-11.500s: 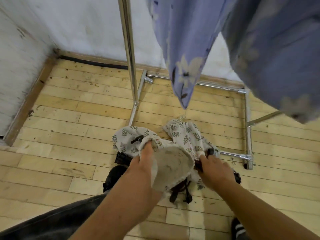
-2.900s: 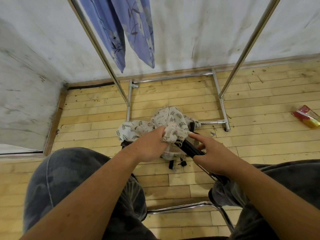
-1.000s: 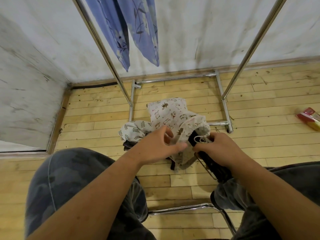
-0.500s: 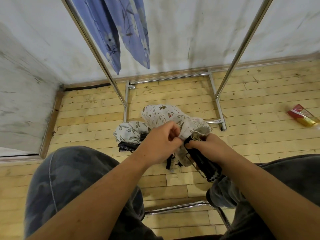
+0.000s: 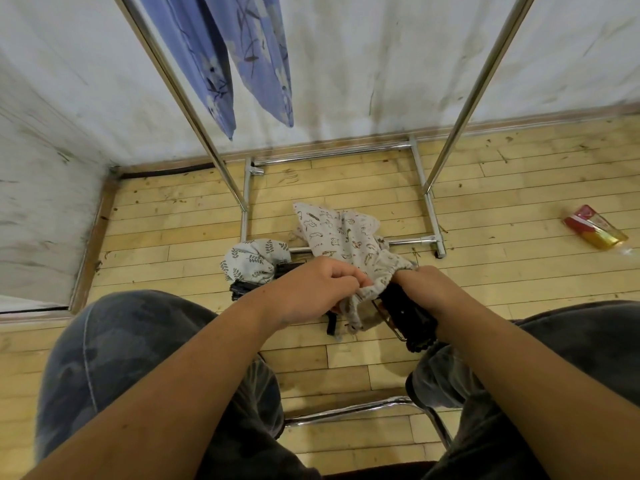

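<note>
Item: animal-print garment [image 5: 341, 233], cream cloth with small animal figures and a gathered elastic waistband. Location: held up in front of the chrome clothes rack [image 5: 427, 202], over the front bar of the rack's base, with its far end raised toward the rack's middle.

Left hand [image 5: 311, 291]: fingers [image 5: 349, 280] curled and pinching the waistband from the left side.

Right hand [image 5: 427, 292]: fingers curled round the top of a black hanger [image 5: 410, 315] at the waistband's right edge. How they lie underneath is hidden by the back of the hand. The hanger runs from the waistband back toward the person's right knee, away from the rack.

Item: leaf-print garment [image 5: 256, 258], bunched on the wooden floor [image 5: 519, 289] just in front of the rack's front-left corner. It is laid over a second black hanger [image 5: 242, 288].

Item: blue floral cloth [image 5: 221, 64], hung from the rack near its left upright, against the white wall [image 5: 363, 64].

Item: red and yellow packet [image 5: 594, 227], flat on the floor, well apart from the rack on its right.

Item: grey jeans [image 5: 121, 358], worn on both knees, on the near side of the rack. A chrome chair frame [image 5: 349, 408] is seen on the floor between the knees.
</note>
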`<action>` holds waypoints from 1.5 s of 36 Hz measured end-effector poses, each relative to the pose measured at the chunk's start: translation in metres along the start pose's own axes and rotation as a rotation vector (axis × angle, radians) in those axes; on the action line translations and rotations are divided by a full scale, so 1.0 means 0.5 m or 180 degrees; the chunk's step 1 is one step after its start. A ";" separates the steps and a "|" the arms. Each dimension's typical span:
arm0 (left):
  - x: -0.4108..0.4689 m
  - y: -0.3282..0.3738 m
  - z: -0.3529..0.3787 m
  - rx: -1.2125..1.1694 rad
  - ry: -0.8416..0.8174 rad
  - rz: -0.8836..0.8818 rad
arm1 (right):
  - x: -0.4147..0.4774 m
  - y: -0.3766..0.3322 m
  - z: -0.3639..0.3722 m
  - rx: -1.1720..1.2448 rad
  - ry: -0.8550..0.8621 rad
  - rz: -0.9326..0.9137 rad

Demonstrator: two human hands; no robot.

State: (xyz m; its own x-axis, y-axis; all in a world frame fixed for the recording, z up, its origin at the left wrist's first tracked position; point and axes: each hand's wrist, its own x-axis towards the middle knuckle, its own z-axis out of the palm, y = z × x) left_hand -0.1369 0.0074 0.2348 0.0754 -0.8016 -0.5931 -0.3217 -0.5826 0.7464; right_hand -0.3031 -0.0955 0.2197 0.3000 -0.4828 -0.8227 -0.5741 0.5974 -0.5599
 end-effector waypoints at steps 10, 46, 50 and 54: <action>0.008 -0.015 0.015 0.0113 0.0715 0.0292 | 0.005 -0.004 -0.005 0.0612 -0.0209 0.0143; 0.020 -0.013 0.001 -0.0406 0.0920 0.0056 | 0.025 0.001 -0.004 0.1197 -0.0041 -0.0147; 0.027 -0.026 -0.004 -0.0604 0.1126 -0.0110 | 0.039 0.005 -0.003 0.0586 0.0188 -0.0245; 0.031 -0.039 -0.011 -0.0724 0.1320 -0.0335 | 0.038 0.008 -0.001 0.0164 0.0135 -0.0407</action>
State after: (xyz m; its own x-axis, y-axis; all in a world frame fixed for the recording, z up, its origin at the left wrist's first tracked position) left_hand -0.1241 0.0058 0.2127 0.4812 -0.6959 -0.5331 -0.0812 -0.6409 0.7633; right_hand -0.3002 -0.1025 0.2020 0.3350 -0.5832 -0.7400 -0.4929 0.5609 -0.6652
